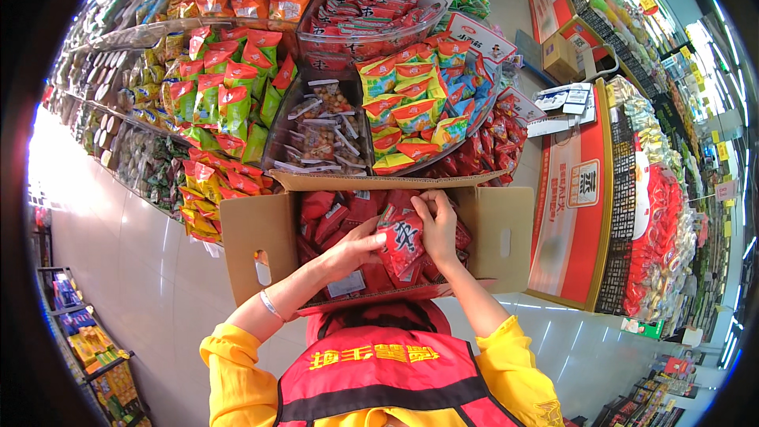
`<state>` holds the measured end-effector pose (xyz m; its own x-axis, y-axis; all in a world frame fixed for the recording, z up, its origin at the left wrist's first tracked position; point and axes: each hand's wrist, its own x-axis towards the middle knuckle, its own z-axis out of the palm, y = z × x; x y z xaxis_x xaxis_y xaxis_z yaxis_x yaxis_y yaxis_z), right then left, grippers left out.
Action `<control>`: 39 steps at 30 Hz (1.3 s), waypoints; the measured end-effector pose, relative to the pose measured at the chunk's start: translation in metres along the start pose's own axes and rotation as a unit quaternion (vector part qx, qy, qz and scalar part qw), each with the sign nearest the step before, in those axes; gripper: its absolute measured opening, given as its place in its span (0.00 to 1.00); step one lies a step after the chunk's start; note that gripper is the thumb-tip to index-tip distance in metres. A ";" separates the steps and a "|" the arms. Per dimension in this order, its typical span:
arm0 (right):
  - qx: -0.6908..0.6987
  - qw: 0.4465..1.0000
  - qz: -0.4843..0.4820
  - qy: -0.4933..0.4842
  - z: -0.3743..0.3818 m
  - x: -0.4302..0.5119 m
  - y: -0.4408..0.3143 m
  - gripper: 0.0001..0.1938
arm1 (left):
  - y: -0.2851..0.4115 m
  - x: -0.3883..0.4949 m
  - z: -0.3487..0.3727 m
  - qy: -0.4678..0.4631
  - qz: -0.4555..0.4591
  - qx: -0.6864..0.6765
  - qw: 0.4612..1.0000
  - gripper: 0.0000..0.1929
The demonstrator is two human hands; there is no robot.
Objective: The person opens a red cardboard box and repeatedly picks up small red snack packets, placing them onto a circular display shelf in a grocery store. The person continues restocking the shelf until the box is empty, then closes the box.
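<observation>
An open cardboard box [501, 231] with its flaps folded out stands in front of me, filled with red snack packets [347, 213]. Above its contents, my left hand [356, 248] grips a small stack of red packets [404, 242] with large black characters, its thumb lying on the front one. From the other side my right hand [437, 222] closes around the upper right edge of the same stack, fingers bent. How many packets are in the stack is hard to tell. A white label [346, 284] shows on a packet near the box's front wall.
Behind the box rises a round tiered display with clear bins. One upper bin [370, 38] holds similar red packets; nearby are yellow packets [409, 101], green packets [228, 95] and bagged nuts or beans [320, 136]. A red-fronted display stand [572, 219] is at right. Tiled floor [148, 261] shows at left.
</observation>
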<state>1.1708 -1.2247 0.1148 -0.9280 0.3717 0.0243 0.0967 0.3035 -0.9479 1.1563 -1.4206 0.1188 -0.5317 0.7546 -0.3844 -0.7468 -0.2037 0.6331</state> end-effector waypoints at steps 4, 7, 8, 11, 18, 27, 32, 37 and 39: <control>-0.054 0.998 -0.011 -0.011 -0.010 -0.010 -0.006 0.12 | -0.002 0.002 0.012 0.106 0.046 0.189 0.975 0.48; 0.149 0.978 0.057 -0.132 -0.025 -0.018 -0.013 0.20 | -0.002 0.003 0.012 0.109 0.105 0.214 0.965 0.41; 0.075 0.980 0.012 -0.182 -0.031 -0.022 -0.016 0.23 | -0.001 0.004 0.011 0.110 0.130 0.235 0.957 0.38; 0.047 0.937 0.067 -0.341 -0.044 -0.030 -0.023 0.32 | 0.003 0.005 0.006 0.074 0.108 0.339 0.931 0.34; 0.109 0.957 0.066 -0.259 -0.036 -0.035 -0.022 0.28 | 0.002 -0.005 0.025 0.043 0.161 0.061 0.984 0.47; 0.057 0.950 0.114 -0.285 -0.016 -0.039 -0.076 0.34 | 0.018 -0.028 0.047 0.112 0.372 0.278 0.878 0.31; 0.104 0.953 0.025 -0.284 -0.013 -0.001 -0.116 0.38 | 0.074 -0.027 0.055 0.114 0.502 0.335 0.789 0.27; 0.114 0.962 -0.143 -0.203 0.022 0.127 -0.145 0.32 | 0.171 0.014 0.027 0.279 0.558 0.424 0.656 0.29; 0.100 0.964 -0.199 -0.142 0.056 0.195 -0.150 0.31 | 0.205 0.032 0.006 0.321 0.559 0.481 0.594 0.29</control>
<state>0.9555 -1.2467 0.2444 -0.9409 -0.0029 0.3387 -0.3333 0.1869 -0.9241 0.9887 -1.4346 0.2399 -0.7539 0.0260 0.6565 0.6264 0.3299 0.7062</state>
